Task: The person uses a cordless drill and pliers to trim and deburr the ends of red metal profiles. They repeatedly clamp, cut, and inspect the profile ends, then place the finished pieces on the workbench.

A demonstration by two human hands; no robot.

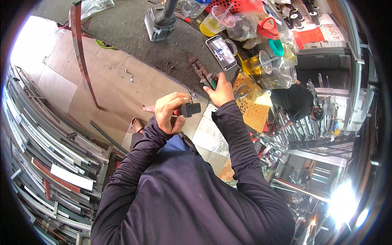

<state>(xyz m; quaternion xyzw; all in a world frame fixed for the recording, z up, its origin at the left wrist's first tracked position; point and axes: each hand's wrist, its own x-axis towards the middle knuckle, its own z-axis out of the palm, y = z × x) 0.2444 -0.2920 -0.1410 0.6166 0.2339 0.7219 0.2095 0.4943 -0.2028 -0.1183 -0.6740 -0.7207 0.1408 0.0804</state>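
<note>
My left hand [169, 112] holds a small black box-shaped part [190, 109] with a red piece showing behind the fingers, raised in front of my chest. My right hand [220, 90] reaches to the dark workbench [134, 28] edge and grips the green-tipped handles of a pair of rusty cutting pliers [201, 72] lying on the bench. Both arms wear dark long sleeves. How the red piece joins the black part is hidden by my fingers.
A phone [221, 52] lies on the bench beside cups of yellow liquid [255, 65], plastic bags and a cordless tool [160, 20]. A rusty metal strip [81, 53] leans over the tiled floor. Stacked metal profiles [45, 143] fill the left. Another person in black [296, 100] crouches at right.
</note>
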